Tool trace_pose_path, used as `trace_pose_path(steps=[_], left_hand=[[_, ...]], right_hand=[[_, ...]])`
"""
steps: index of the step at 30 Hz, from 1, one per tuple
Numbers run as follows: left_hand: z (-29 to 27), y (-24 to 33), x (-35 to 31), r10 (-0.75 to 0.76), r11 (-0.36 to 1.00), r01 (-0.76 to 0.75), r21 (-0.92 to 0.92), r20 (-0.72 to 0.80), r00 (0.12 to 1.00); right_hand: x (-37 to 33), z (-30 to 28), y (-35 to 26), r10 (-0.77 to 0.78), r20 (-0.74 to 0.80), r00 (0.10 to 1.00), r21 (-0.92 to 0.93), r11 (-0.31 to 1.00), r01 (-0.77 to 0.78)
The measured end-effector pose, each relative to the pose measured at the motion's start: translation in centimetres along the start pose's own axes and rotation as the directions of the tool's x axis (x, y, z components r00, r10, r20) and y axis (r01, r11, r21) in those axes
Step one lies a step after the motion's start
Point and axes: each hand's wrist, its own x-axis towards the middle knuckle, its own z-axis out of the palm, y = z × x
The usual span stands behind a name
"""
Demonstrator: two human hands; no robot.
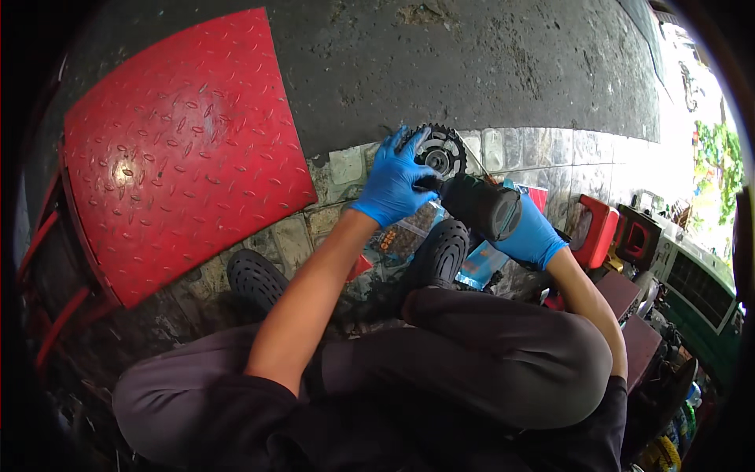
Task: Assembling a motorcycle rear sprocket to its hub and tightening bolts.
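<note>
My left hand [392, 182], in a blue glove, grips a round toothed sprocket [443, 149] with black teeth and a silver centre, held above the tiled ground. My right hand [531, 234], also in a blue glove, is wrapped around a black power tool [478, 204] whose front end presses against the sprocket's centre. Both forearms come up from the lower edge over my dark trousers and bent knees. My black perforated shoes [255, 277] rest on the ground below the hands.
A red diamond-plate ramp [177, 149] lies at the left over dark asphalt [472, 71]. A red box [595, 230] and dark cases [637, 236] stand at the right, with packets and small parts [397, 240] on the worn tiles under my hands.
</note>
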Motion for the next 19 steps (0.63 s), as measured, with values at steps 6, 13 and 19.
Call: trace_pose_path(steps=[6,13,19], left_hand=[[1.4,0.6,1.9,-0.067,0.989,0.051,-0.139,-0.113,0.991],[1.6,-3.4,2.2,-0.27,0.88,0.246,-0.406,-0.002,0.963],[1.4,-3.3,3.7,-0.805,0.341,0.93,-0.14,0.467,0.366]], right_hand=[[-0.2,-3.3,-1.5,0.224,-0.03,0.974,0.221,0.952,-0.212],[3.8,-3.2,-1.1,0.306,-0.06,0.95,0.342,0.901,-0.268],[5.0,-3.9,1.0,0.232,0.155,0.96,0.09,0.965,-0.248]])
